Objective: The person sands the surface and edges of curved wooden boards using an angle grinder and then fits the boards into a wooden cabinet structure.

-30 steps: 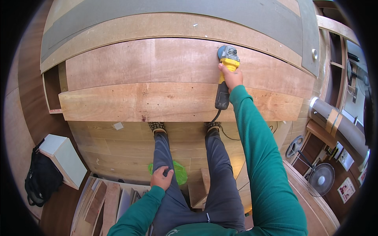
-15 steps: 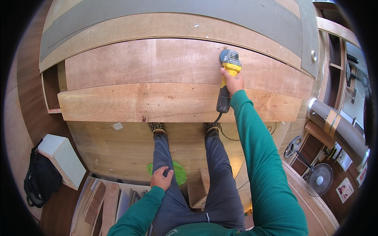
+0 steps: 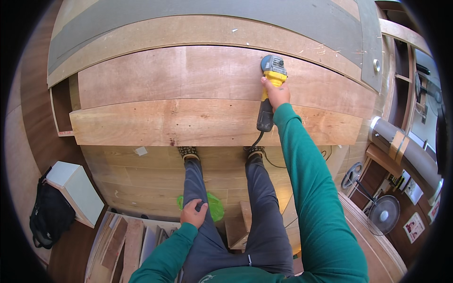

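My right hand point(image 3: 277, 91) is wrapped round a yellow and grey angle grinder point(image 3: 274, 78), its black rear end and cord toward me. The grinder's blue-edged disc rests at or just above the far part of a pale plywood panel point(image 3: 141, 78), near the seam; exact contact is hidden. Thin orange sparks point(image 3: 322, 51) streak off to its right. My left hand point(image 3: 193, 214) lies on my left thigh, fingers curled round a small dark object point(image 3: 199, 206) whose kind I cannot make out.
A nearer wooden board point(image 3: 122, 123) fronts the panel. The grinder's cord point(image 3: 269, 160) drops to the floor by my right foot. Beside my legs lie a green plastic bag point(image 3: 215, 207) and wood offcuts point(image 3: 133, 245). A fan point(image 3: 383, 215) and a taped grey roll point(image 3: 406, 151) are at right.
The grinder and my right hand have shifted slightly away and to the left. Sparks now fly to the right of the disc. My left hand has stayed put.
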The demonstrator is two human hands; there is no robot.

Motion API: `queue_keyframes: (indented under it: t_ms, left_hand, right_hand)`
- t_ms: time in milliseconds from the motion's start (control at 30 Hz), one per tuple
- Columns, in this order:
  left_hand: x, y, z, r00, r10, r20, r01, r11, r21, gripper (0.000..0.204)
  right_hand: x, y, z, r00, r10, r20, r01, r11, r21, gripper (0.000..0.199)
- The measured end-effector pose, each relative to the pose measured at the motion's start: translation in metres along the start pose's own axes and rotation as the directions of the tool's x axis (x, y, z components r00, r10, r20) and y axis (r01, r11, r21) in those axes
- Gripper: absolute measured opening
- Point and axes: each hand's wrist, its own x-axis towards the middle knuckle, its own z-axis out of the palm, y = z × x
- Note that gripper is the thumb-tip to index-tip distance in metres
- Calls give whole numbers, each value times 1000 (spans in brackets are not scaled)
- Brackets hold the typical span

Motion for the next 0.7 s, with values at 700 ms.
queue_keyframes:
  t_ms: [700]
  left_hand:
    - [13, 23, 20, 934, 356, 23, -355, 934, -45, 41]
  right_hand:
    - [-18, 2, -41, 997, 54, 48, -63, 975, 213, 48]
